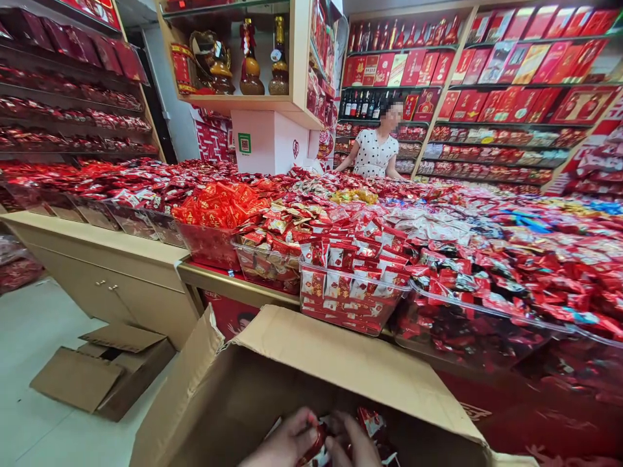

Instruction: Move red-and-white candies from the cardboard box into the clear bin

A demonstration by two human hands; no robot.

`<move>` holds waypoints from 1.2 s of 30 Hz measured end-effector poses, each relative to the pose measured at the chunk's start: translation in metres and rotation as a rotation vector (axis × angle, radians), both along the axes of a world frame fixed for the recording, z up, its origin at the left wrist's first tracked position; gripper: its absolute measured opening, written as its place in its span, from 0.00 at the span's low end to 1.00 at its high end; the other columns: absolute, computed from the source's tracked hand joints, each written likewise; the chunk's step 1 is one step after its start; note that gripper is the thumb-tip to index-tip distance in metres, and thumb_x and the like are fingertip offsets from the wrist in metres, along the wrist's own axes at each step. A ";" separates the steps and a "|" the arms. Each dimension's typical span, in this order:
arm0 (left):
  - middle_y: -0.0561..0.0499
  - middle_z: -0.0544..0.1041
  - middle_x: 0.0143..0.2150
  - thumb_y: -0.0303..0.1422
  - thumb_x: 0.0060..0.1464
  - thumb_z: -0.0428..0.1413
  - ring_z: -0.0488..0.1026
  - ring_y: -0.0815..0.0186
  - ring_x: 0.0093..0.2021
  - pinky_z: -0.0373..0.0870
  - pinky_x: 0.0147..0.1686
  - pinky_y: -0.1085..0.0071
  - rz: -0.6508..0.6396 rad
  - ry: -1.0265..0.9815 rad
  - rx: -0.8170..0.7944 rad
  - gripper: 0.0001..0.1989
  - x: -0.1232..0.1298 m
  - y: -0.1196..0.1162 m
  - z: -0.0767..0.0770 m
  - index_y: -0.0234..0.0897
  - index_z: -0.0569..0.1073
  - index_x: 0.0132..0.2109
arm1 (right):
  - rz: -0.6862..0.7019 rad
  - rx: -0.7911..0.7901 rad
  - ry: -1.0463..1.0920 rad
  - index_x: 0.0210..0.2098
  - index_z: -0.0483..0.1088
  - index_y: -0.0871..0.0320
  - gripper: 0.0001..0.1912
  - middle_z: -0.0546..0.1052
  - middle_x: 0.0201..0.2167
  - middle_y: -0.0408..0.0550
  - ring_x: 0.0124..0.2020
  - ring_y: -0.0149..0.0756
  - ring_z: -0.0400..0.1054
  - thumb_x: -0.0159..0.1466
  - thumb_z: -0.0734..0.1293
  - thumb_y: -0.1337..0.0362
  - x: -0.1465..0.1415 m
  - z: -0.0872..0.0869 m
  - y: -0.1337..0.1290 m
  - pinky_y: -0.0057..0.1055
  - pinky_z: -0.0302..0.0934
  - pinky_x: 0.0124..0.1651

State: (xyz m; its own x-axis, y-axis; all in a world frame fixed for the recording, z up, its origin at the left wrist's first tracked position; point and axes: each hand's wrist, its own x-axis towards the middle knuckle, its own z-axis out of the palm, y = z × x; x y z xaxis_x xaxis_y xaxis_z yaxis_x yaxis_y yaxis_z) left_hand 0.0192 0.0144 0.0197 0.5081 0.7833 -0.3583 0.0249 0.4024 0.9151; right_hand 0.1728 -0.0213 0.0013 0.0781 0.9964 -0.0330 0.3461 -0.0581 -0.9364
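Both hands reach into an open cardboard box (389,370) at the bottom of the view. My left hand (289,441) has its fingers curled around red and white wrapped packets. Close beside it on the right, my right hand (351,442) is bent over the same packets, fingers closed on them. More red packets (372,423) lie in the box to the right of the hands. Just beyond the box flap stands a clear bin (345,295) of red and white wrapped sweets in neat rows.
Several clear bins of sweets (219,206) line the counter (121,243). Another open cardboard box (126,370) sits on the floor at the left. Across the counter stands a person (376,152) in a dotted top. Shelves (389,50) hold bottles and red boxes.
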 end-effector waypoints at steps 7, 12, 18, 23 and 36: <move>0.53 0.74 0.33 0.36 0.35 0.64 0.69 0.71 0.31 0.63 0.32 0.74 0.177 -0.131 -0.108 0.20 0.006 -0.004 0.023 0.36 0.69 0.38 | -0.141 -0.106 0.395 0.26 0.69 0.59 0.15 0.70 0.19 0.42 0.20 0.31 0.61 0.51 0.65 0.52 -0.002 0.038 0.000 0.28 0.56 0.25; 0.52 0.76 0.30 0.36 0.36 0.63 0.70 0.70 0.28 0.63 0.28 0.73 0.219 -0.105 -0.156 0.17 0.006 -0.005 0.023 0.36 0.70 0.35 | -0.155 -0.181 0.552 0.26 0.68 0.59 0.15 0.70 0.19 0.40 0.20 0.29 0.61 0.49 0.67 0.52 -0.004 0.035 -0.004 0.25 0.54 0.23; 0.54 0.76 0.27 0.35 0.34 0.64 0.69 0.71 0.26 0.62 0.29 0.73 0.212 -0.082 -0.087 0.16 0.008 -0.005 0.025 0.34 0.73 0.33 | -0.172 -0.059 0.516 0.32 0.69 0.58 0.14 0.73 0.26 0.44 0.28 0.33 0.64 0.51 0.67 0.55 -0.007 0.027 -0.005 0.27 0.57 0.30; 0.55 0.76 0.24 0.34 0.33 0.65 0.68 0.71 0.25 0.62 0.29 0.74 0.162 -0.075 -0.061 0.14 0.009 -0.008 0.028 0.34 0.75 0.31 | -0.126 -0.062 0.403 0.26 0.69 0.59 0.13 0.70 0.23 0.42 0.26 0.31 0.61 0.53 0.65 0.55 -0.004 0.031 -0.006 0.27 0.55 0.30; 0.53 0.77 0.27 0.35 0.33 0.65 0.72 0.69 0.28 0.66 0.32 0.70 0.350 -0.201 -0.193 0.16 0.014 -0.009 0.022 0.34 0.73 0.33 | -0.283 -0.222 0.745 0.25 0.71 0.58 0.11 0.73 0.18 0.39 0.20 0.28 0.62 0.48 0.69 0.56 -0.004 0.036 -0.005 0.24 0.55 0.24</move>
State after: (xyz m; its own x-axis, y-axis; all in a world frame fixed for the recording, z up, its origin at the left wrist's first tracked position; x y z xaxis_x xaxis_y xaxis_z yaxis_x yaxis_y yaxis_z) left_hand 0.0335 0.0051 0.0422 0.2988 0.8491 -0.4357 -0.3137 0.5185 0.7954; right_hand 0.1691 -0.0264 0.0375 0.2046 0.9065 -0.3693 -0.4165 -0.2608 -0.8709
